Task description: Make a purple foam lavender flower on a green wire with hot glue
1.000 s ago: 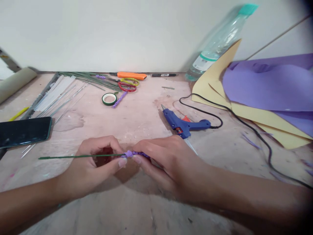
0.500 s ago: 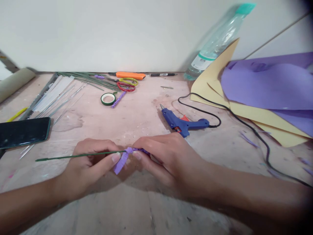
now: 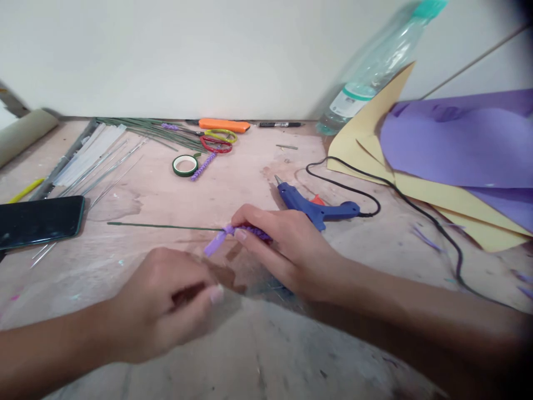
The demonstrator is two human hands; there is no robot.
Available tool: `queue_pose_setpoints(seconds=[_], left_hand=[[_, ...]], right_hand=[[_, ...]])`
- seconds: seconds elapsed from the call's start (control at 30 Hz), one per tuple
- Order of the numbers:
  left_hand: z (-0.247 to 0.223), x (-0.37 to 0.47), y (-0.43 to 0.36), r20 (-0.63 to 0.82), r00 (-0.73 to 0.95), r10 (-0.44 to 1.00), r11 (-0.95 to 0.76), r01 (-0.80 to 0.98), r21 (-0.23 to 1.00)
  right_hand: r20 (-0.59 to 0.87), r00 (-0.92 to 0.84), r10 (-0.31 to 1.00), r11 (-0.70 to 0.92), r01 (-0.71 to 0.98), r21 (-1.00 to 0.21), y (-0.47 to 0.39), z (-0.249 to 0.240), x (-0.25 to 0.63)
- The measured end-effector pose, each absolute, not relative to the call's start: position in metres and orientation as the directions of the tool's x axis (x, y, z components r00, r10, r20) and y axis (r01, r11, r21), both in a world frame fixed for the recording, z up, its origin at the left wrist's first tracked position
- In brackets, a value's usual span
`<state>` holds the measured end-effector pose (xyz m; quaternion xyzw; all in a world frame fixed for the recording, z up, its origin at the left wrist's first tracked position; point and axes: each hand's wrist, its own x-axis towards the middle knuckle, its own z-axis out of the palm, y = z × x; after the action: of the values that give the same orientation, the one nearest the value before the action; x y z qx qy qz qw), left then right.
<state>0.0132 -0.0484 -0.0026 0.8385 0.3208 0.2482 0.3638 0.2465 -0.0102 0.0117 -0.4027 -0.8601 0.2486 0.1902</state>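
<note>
My right hand (image 3: 291,244) pinches a thin green stem (image 3: 166,226) close to its purple-wrapped end (image 3: 259,232), which lies partly under my fingers. The stem points left over the table. A loose purple paper strip (image 3: 215,243) hangs down from the wrapped spot, just left of my right thumb. My left hand (image 3: 175,305) is below the stem, apart from it. Its fingers are curled and its thumb is near the index finger, with nothing visible between them. Just beyond my right hand lies a blue glue gun (image 3: 308,204).
At the back are green tape (image 3: 185,165), scissors (image 3: 216,144), an orange cutter (image 3: 224,125) and several green stems (image 3: 137,126). A phone (image 3: 41,222) and glue sticks (image 3: 85,158) lie left. Purple paper (image 3: 441,144), a bottle (image 3: 383,66) and a black cord (image 3: 441,228) are right.
My left hand has let go of the stem and moved down toward me. My right hand has lifted the stem slightly away and to the right, and the strip's end hangs free.
</note>
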Motion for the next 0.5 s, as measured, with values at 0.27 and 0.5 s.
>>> queue_pose_setpoints(seconds=[0.27,0.5], left_hand=[[0.007,0.014,-0.058,0.355,0.847,0.395,-0.918,0.366,0.150],[-0.008,0.006,-0.034,0.279,0.867,0.414,-0.910,0.395,0.123]], right_hand=[[0.181,-0.871,0.456,0.880,0.410,-0.241,0.018,-0.004,0.255],[0.320,-0.764,0.560,0.827,0.538,-0.163,0.010,-0.008,0.250]])
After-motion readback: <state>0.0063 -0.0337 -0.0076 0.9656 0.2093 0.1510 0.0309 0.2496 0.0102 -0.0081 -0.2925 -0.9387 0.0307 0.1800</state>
